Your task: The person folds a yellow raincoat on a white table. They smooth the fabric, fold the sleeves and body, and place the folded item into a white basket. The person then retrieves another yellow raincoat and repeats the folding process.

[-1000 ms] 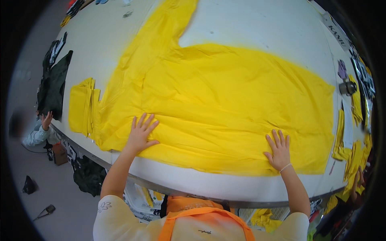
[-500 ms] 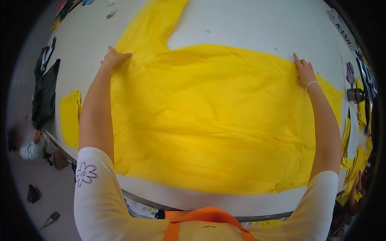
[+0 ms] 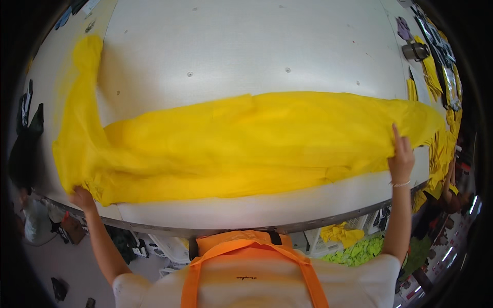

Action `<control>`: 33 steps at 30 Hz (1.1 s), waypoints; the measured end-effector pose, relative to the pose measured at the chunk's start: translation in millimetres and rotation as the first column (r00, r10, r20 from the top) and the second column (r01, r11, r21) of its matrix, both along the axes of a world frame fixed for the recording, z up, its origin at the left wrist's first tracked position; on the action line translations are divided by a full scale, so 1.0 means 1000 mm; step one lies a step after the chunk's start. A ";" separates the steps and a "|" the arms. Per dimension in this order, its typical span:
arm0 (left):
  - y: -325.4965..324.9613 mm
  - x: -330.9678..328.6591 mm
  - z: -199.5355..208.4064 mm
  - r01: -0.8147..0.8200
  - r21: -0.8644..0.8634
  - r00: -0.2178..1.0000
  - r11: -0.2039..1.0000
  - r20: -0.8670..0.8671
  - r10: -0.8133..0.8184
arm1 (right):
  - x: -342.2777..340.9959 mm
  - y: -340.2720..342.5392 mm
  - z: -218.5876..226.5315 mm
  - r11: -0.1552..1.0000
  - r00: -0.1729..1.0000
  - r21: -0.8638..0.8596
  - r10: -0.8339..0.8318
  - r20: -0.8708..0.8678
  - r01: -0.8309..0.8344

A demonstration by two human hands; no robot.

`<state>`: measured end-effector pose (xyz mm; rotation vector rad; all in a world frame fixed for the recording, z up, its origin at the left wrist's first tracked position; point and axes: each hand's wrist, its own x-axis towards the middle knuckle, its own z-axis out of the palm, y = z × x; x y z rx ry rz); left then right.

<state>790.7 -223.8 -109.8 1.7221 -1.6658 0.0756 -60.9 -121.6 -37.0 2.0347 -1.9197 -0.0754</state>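
Although the yellow cloth [image 3: 246, 149] is already lying on the table [image 3: 241, 46] as a long band, its left strip [image 3: 82, 87] is jutting away, not folded in. The left hand [image 3: 83, 198] is touching the near left corner and the right hand [image 3: 402, 161] is overlapping the right end, index finger apart; whether either hand's fingers are clamping cloth, I cannot tell.
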 end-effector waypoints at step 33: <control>0.167 -0.044 -0.072 -0.256 0.556 0.892 0.791 0.452 -0.029 | 0.248 -0.150 -0.073 0.916 0.778 0.132 0.239 0.580 -0.380</control>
